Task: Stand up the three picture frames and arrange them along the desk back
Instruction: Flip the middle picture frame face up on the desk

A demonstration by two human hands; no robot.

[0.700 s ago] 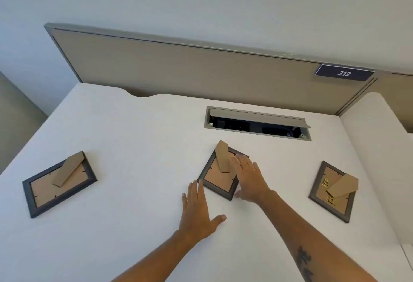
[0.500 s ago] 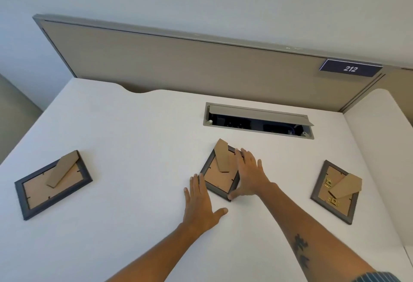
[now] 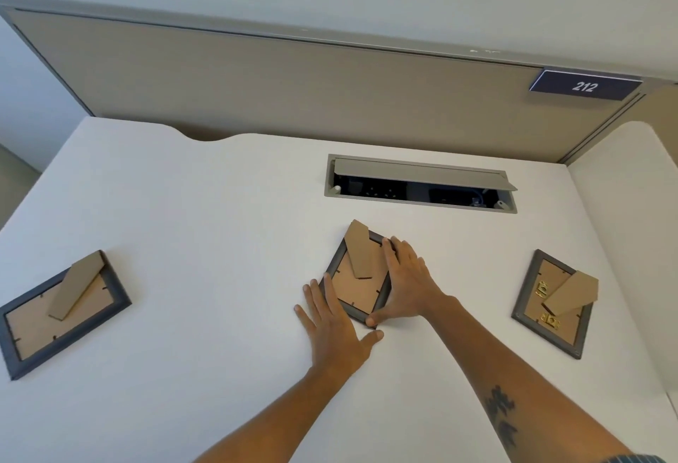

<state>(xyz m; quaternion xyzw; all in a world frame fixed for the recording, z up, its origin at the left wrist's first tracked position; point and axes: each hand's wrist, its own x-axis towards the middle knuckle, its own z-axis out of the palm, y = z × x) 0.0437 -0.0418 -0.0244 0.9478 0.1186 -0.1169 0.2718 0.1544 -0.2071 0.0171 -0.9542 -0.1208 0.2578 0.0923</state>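
Note:
Three dark-rimmed picture frames lie face down on the white desk (image 3: 205,206), brown backs and cardboard stands up. The middle frame (image 3: 352,290) sits turned like a diamond. My right hand (image 3: 407,279) grips its right edge, fingers over the rim and thumb at the near corner. My left hand (image 3: 335,330) lies flat and spread on the desk, fingertips touching the frame's lower left edge. The left frame (image 3: 66,312) and the right frame (image 3: 550,301), which has brass clips, lie untouched.
A tan partition panel (image 3: 293,88) runs along the desk back, with a "212" sign (image 3: 585,86) at its right. An open cable hatch (image 3: 422,184) is sunk into the desk just behind the middle frame. A white side panel (image 3: 631,206) bounds the right.
My right hand has slid from the top of the middle frame to its right edge, and the thumb has hooked the near corner. My left hand has edged up against the frame.

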